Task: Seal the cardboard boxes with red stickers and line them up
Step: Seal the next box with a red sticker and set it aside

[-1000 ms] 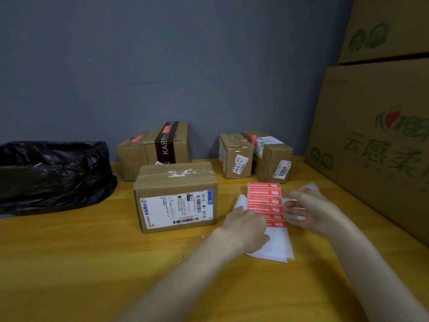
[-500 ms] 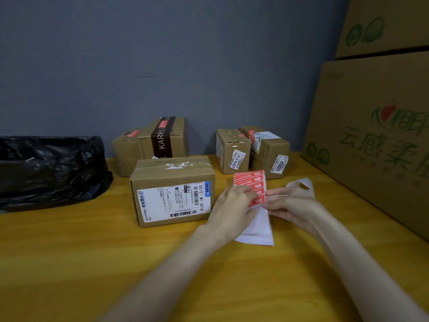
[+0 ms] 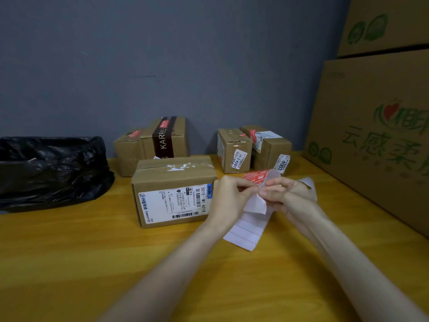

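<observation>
Since half a second ago the sticker sheet (image 3: 247, 228) has been raised and curled over, white backing toward the camera. Left hand (image 3: 228, 196) and right hand (image 3: 289, 196) meet at centre frame, both pinching its upper part; red stickers (image 3: 254, 177) peek above. Just left stands the labelled box (image 3: 171, 194) on the bench (image 3: 92, 252), four smaller boxes (image 3: 233, 149) behind

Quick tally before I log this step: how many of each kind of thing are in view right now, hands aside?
Small cardboard boxes: 5
Large cartons: 2
Black bag: 1
Sticker sheet: 1
Total: 9
</observation>
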`<state>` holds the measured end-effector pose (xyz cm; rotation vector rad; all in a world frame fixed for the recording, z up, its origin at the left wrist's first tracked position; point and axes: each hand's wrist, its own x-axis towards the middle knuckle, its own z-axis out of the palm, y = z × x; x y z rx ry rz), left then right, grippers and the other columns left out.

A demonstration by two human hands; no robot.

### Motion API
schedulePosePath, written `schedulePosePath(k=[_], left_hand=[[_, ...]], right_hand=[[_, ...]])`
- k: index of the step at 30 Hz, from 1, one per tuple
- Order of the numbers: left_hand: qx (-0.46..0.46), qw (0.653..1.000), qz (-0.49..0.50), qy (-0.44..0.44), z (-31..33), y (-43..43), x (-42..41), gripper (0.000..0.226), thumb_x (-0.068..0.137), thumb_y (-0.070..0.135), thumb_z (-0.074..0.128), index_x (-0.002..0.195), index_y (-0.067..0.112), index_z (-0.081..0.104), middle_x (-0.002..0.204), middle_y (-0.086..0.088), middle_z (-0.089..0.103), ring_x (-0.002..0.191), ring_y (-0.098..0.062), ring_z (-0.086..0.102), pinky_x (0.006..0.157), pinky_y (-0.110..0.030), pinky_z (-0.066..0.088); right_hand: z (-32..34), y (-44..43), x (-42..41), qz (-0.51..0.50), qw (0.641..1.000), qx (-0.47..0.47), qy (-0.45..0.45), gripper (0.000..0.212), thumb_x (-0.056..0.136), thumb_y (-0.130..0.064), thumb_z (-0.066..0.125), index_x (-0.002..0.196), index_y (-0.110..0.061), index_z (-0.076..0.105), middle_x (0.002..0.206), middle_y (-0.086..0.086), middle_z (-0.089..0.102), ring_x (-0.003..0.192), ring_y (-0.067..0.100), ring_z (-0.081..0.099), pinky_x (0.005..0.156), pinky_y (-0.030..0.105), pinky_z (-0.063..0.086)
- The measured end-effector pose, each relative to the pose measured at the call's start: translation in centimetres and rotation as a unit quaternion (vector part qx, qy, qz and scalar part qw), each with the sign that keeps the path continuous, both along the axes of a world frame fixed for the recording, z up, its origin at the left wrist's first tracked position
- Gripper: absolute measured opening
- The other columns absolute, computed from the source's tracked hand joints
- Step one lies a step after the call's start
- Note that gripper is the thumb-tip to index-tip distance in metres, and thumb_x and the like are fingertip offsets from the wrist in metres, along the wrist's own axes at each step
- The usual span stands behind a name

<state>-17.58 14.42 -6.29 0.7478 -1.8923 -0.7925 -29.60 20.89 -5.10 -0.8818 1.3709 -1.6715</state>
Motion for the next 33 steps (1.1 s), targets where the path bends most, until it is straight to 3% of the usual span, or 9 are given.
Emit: schedulePosePath(k=[5,10,15,18,23,26,29,33], left_hand=[[0.012,1.0,-0.006,-0.009,0.2,-0.1,0.1,0.011,0.082,0.012,0.069,0.089,0.009,0.076,0.082,-0.003,0.074,0.072,-0.007,0.065,0.074,-0.024,0.053],[-0.026,0.999,0.003,-0.048,-0.1,-0.1,0.2,0.013,0.084,0.014,0.065,0.09,0.012,0.077,0.084,-0.001,0.075,0.08,-0.009,0.067,0.077,-0.023,0.052],[-0.037,0.998,0.008,-0.043,0.1,0.2,0.4,0.015,0.083,0.013,0.062,0.081,0.011,0.077,0.071,0.001,0.073,0.066,-0.005,0.063,0.063,-0.011,0.046],[0.01,1.0,0.004,-0.016,0.4,0.1,0.3,0.013,0.08,0.009,0.063,0.076,0.009,0.076,0.068,0.0,0.071,0.064,-0.006,0.064,0.064,-0.016,0.048],[0.053,0.999,-0.01,-0.005,0.5,0.0,0.1,0.012,0.081,0.007,0.065,0.078,0.007,0.076,0.071,-0.002,0.072,0.061,-0.003,0.06,0.063,-0.016,0.049],[0.014,1.0,0.01,-0.009,0.2,-0.2,0.2,0.014,0.084,0.011,0.063,0.078,0.009,0.076,0.071,-0.001,0.072,0.068,-0.009,0.065,0.069,-0.025,0.052],[-0.07,0.996,-0.012,-0.047,-0.5,0.1,0.2,0.015,0.085,0.012,0.061,0.085,0.012,0.076,0.079,0.001,0.073,0.076,-0.009,0.065,0.073,-0.031,0.052],[-0.068,0.996,-0.002,-0.054,-0.7,0.2,-0.1,0.013,0.082,0.017,0.063,0.083,0.017,0.076,0.079,0.005,0.073,0.077,-0.009,0.065,0.072,-0.035,0.053]], right_hand=[[-0.1,0.0,0.0,0.006,1.0,-0.025,-0.014,0.021,0.074,0.014,0.066,0.082,-0.002,0.056,0.063,0.007,0.071,0.059,0.011,0.068,0.054,0.019,0.054],[-0.4,-0.3,0.3,-0.014,0.999,-0.03,0.029,0.019,0.073,0.012,0.068,0.078,-0.002,0.057,0.059,0.004,0.069,0.055,0.009,0.066,0.053,0.019,0.055],[-0.6,-0.4,0.5,-0.021,0.998,-0.033,0.042,0.02,0.071,0.011,0.071,0.078,-0.001,0.056,0.056,0.005,0.067,0.054,0.011,0.065,0.052,0.02,0.054],[-0.6,-0.6,0.5,-0.014,0.999,-0.04,0.023,0.026,0.073,0.013,0.068,0.075,-0.006,0.051,0.055,0.005,0.064,0.057,0.015,0.064,0.055,0.023,0.055],[-0.7,-0.7,0.4,0.011,0.999,-0.051,0.011,0.025,0.08,0.016,0.058,0.079,-0.007,0.047,0.073,0.014,0.063,0.068,0.021,0.062,0.062,0.023,0.056],[-0.4,-0.6,0.5,0.059,0.996,-0.044,-0.051,0.004,0.088,-0.002,0.057,0.087,-0.001,0.053,0.073,0.013,0.067,0.067,0.019,0.067,0.06,0.024,0.056],[-0.8,-0.7,0.2,0.07,0.996,0.021,-0.051,0.031,0.089,-0.028,0.058,0.086,0.002,0.061,0.08,0.013,0.072,0.075,0.02,0.071,0.067,0.027,0.057],[-1.0,-0.7,-0.1,0.043,0.997,0.034,-0.046,0.007,0.09,-0.011,0.057,0.093,-0.009,0.052,0.077,0.011,0.066,0.069,0.019,0.066,0.06,0.027,0.055]])
